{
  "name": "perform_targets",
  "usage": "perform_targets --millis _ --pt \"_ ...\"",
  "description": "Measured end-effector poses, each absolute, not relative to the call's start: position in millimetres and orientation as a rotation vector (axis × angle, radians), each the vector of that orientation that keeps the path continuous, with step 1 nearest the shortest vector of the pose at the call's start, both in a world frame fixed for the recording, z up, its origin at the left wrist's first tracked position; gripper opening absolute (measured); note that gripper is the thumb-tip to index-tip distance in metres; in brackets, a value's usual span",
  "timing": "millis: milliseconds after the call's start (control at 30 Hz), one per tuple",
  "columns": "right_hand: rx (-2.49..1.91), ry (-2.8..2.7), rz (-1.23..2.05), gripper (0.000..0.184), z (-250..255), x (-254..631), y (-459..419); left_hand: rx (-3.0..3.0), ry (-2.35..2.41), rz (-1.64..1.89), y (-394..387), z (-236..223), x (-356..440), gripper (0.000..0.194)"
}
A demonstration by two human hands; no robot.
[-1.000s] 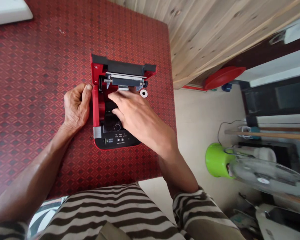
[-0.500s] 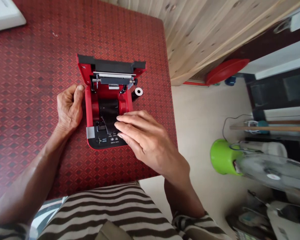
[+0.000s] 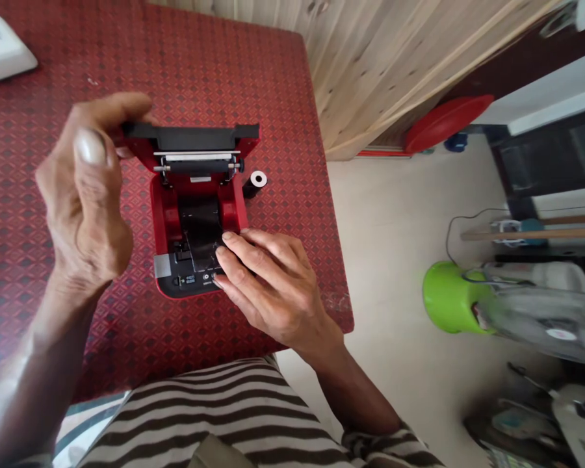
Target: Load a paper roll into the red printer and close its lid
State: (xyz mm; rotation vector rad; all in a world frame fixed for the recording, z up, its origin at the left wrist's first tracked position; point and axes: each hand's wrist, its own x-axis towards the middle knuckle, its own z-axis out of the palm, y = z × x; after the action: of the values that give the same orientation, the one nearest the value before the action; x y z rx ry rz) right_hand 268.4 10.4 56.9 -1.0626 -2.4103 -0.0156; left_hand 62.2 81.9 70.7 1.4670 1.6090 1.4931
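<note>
Your left hand [image 3: 85, 195] has changed most: half a second ago it lay curled on the table [image 3: 292, 188] against the left wall of the red device [image 3: 159, 218]. Now it is raised at left of centre, its fingers bent behind the left end of the open lid [image 3: 195, 138] and its thumb in front; you cannot tell from here whether it grips the lid. Your right hand [image 3: 273, 279] stays at the device's lower right, open, with fingers outstretched and fingertips resting on the black strip [image 3: 202, 234]. That strip reaches from the device's middle down over the front panel [image 3: 175, 281], covering more of it than before. The device itself sits just left of the frame's centre, lid up as earlier; it and the table both appear further left because your view has turned. The loose black roll [image 3: 253, 187] is still just right of the device, its pale end showing.
</note>
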Motion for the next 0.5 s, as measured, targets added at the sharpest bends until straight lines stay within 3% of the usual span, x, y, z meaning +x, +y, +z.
perform_targets --millis 233,500 --pt "-1.054 -2.364 -0.152 0.025 53.5 263.4 6.4 2.096 1.479 1.253 39.6 54.5 42.1 0.054" --pt "-1.062 -2.342 -0.170 0.026 52.4 260.2 3.5 2.335 1.241 1.198 15.2 29.7 37.0 0.058"
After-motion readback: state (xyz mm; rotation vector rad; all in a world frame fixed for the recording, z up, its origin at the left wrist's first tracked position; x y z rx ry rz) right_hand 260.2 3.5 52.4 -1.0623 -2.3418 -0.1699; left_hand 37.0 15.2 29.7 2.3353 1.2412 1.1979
